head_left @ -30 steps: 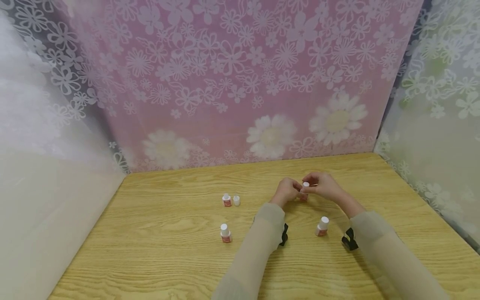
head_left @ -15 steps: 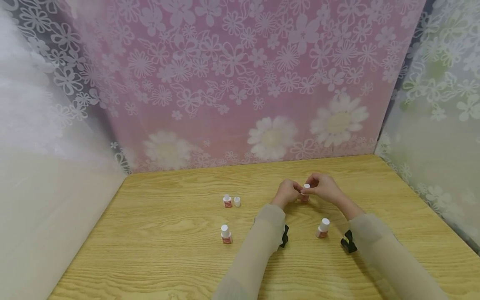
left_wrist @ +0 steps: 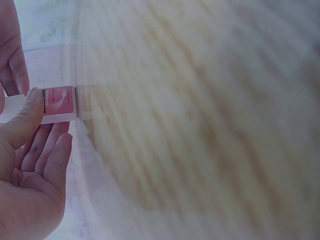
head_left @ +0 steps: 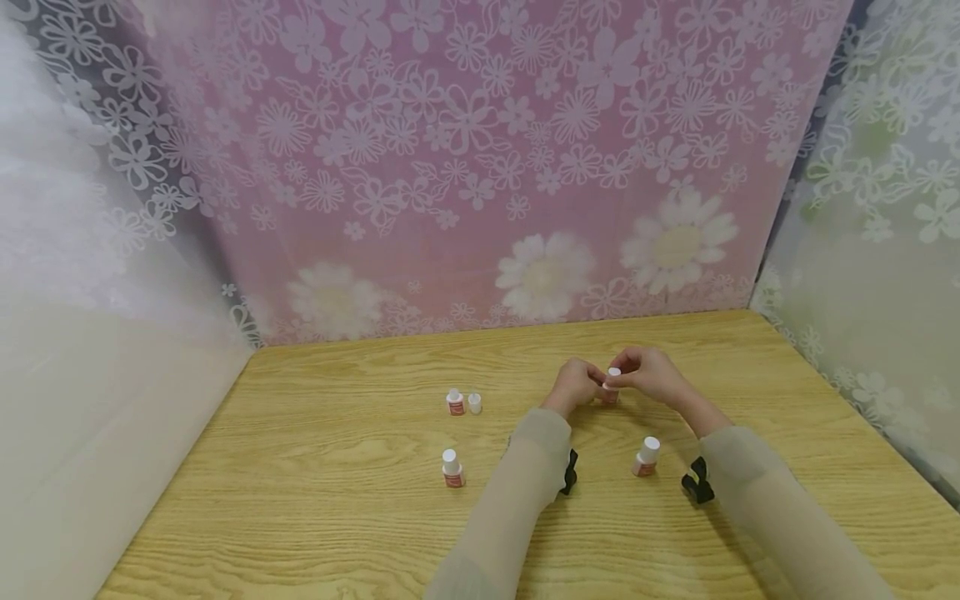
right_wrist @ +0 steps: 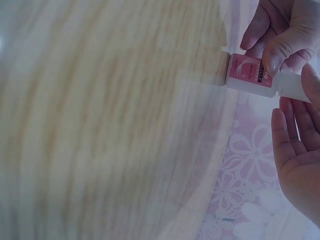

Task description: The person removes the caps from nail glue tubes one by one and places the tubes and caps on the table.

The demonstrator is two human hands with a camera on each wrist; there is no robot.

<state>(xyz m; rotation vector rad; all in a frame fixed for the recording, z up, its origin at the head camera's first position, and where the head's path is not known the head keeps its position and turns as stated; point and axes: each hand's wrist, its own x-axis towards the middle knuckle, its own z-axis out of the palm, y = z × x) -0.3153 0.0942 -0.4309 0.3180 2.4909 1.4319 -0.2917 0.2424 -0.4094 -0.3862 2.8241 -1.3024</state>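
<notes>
At the right back of the table, both hands meet at one small white glue bottle (head_left: 611,397) with a pink-red label. My left hand (head_left: 576,383) grips its body, the thumb lying across the label of the bottle (left_wrist: 62,102) in the left wrist view. The fingers of my right hand (head_left: 648,373) pinch the white cap (right_wrist: 291,86), which is on the bottle's neck. The bottle stands upright, its base right at the wooden tabletop. A capped bottle of the same kind (head_left: 646,457) stands nearer, between the forearms.
Left of the left arm stand an uncapped bottle (head_left: 455,402) with its loose white cap (head_left: 475,404) beside it, and a capped bottle (head_left: 452,469) nearer the front. Floral sheets, including a pink back sheet (head_left: 420,208), enclose the wooden table (head_left: 337,500) on three sides.
</notes>
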